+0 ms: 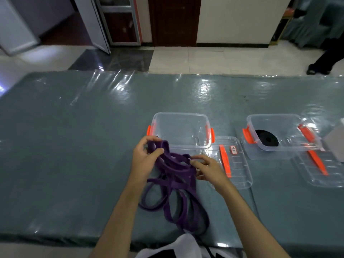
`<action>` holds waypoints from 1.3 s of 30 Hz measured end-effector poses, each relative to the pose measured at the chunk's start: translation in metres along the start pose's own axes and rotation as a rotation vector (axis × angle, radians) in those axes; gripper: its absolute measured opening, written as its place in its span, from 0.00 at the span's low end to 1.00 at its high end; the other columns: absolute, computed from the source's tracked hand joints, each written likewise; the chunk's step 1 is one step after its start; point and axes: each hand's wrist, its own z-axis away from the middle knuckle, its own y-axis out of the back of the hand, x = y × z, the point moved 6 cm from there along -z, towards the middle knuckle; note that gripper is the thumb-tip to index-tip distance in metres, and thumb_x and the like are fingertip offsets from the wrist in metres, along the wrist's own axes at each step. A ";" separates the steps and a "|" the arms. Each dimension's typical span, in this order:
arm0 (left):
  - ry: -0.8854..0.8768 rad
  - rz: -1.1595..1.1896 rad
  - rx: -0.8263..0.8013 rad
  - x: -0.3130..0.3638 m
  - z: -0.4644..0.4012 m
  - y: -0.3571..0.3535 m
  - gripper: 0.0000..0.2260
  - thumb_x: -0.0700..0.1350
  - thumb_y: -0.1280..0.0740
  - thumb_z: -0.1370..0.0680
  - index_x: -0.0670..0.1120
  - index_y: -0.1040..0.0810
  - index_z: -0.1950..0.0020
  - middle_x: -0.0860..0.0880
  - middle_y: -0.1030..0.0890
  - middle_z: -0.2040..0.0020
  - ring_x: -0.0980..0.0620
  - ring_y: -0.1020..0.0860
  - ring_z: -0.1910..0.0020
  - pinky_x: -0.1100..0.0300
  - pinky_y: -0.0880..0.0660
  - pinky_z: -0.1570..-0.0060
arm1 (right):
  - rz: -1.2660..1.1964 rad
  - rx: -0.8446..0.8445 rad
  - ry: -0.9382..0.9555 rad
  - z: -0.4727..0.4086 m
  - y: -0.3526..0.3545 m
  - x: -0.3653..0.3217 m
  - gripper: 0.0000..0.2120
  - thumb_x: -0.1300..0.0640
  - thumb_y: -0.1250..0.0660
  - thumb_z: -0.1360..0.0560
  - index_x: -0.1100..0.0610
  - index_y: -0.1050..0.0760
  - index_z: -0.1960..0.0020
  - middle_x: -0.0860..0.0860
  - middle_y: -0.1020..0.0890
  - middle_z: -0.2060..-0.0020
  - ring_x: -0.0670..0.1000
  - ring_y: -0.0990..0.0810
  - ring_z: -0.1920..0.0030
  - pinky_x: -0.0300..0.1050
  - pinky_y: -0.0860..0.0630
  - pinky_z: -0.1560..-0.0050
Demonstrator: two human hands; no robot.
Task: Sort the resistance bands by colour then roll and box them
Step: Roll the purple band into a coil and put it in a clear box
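- Grey-green counter (55, 164) under a shiny clear plastic sheet, fills the middle and lower frame.
- Left hand (144, 156), centre of frame: fingers and thumb curled round the upper loops of the purple rubber resistance bands (175, 183); grip closed on the bands.
- Purple bands: tangled bunch of flat loops, centre to lower centre of frame, top part lifted between both hands, lower loops lying on the counter and trailing toward the bottom edge.
- Right hand (208, 169), just right of centre: fingertips pinch the right side of the same purple bunch; grip closed on the bands.
- Clear plastic box with orange side latches (181, 130), centre of frame, just behind the hands, lid off, nothing seen inside.
- Clear flat lid with orange handle (236, 164) and a small red-edged label, on the counter just right of that box, beside the right hand.
- Second clear plastic box with orange latches (279, 134), right of frame, lid off, holds a rolled black band (266, 138) at its left side.
- Second clear lid with orange handle (320, 170), far right, partly under that box.
- Person's dark trousers and shoe (320, 66) on the tiled floor, upper right.
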 end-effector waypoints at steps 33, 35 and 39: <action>-0.013 -0.208 -0.223 -0.030 -0.028 0.013 0.44 0.55 0.15 0.38 0.67 0.36 0.30 0.53 0.26 0.29 0.52 0.22 0.33 0.57 0.19 0.41 | 0.013 -0.331 0.528 0.008 -0.032 -0.144 0.15 0.45 0.23 0.26 0.50 0.18 0.43 0.53 0.22 0.73 0.50 0.26 0.75 0.43 0.26 0.72; -0.053 -0.200 -0.365 -0.029 -0.029 0.000 0.39 0.45 0.18 0.32 0.61 0.32 0.26 0.56 0.21 0.32 0.52 0.18 0.36 0.61 0.19 0.43 | -0.002 -0.332 0.553 0.006 -0.033 -0.151 0.14 0.45 0.24 0.27 0.50 0.17 0.44 0.51 0.24 0.75 0.48 0.28 0.77 0.41 0.29 0.73; 0.021 -0.287 -0.682 -0.025 -0.029 -0.024 0.27 0.39 0.25 0.24 0.55 0.25 0.26 0.54 0.19 0.32 0.52 0.19 0.34 0.57 0.21 0.37 | -0.062 -0.348 0.595 -0.001 -0.035 -0.165 0.14 0.46 0.23 0.26 0.53 0.17 0.45 0.47 0.22 0.72 0.47 0.29 0.76 0.38 0.30 0.72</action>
